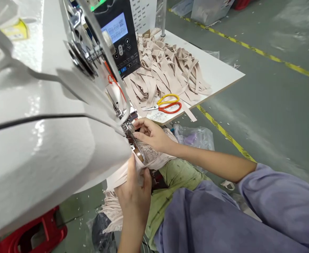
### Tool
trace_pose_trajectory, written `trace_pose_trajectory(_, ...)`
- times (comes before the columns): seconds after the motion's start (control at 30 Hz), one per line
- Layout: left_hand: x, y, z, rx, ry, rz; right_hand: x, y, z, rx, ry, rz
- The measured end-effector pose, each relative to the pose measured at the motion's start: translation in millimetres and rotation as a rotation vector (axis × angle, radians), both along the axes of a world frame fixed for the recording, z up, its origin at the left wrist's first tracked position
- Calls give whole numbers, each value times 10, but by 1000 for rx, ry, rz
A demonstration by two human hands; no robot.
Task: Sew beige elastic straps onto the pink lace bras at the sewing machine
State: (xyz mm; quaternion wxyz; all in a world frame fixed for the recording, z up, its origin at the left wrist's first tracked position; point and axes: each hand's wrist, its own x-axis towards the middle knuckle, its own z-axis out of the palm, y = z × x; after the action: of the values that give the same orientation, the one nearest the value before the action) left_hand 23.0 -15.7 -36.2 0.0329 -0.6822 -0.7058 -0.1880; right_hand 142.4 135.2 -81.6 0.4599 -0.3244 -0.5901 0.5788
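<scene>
The pale pink fabric (119, 175) lies over the narrow end of the sewing machine (64, 151). My left hand (134, 196) grips its edge between thumb and fingers, just below the metal sewing arm (139, 154). My right hand (156, 135) is curled beside the needle area, thumb and forefinger drawn close together at the presser foot. What those fingertips hold is too small to make out. Lace fabric (150, 154) hangs beneath my right hand and drapes towards my lap. More gathered pink fabric (112, 211) hangs below my left hand.
Scissors (167, 105) with yellow and red handles rest on the white tabletop (223, 73). A heap of pink strips (167, 66) lies behind them. A control panel (120, 38) stands beside the machine. Plastic bags (196, 137) and a red plastic frame (43, 232) sit lower down.
</scene>
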Motion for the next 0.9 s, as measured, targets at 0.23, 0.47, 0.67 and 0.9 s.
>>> trace_pose_trajectory(0.23, -33, -123, -104, 37, -55, 130, 138, -259, -45, -73, -50, 71)
trace_pose_trajectory(0.47, 118, -218, -261, 17, -86, 158, 315, -546, 41, -94, -106, 111)
trace_pose_trajectory(0.67, 566, -607, -322, -21, -214, -110, 573, -907, 44, -148, -161, 240)
trace_pose_trajectory(0.9, 429, -754, 86, 74, -285, -246, 819, -960, 190, -300, -117, 667)
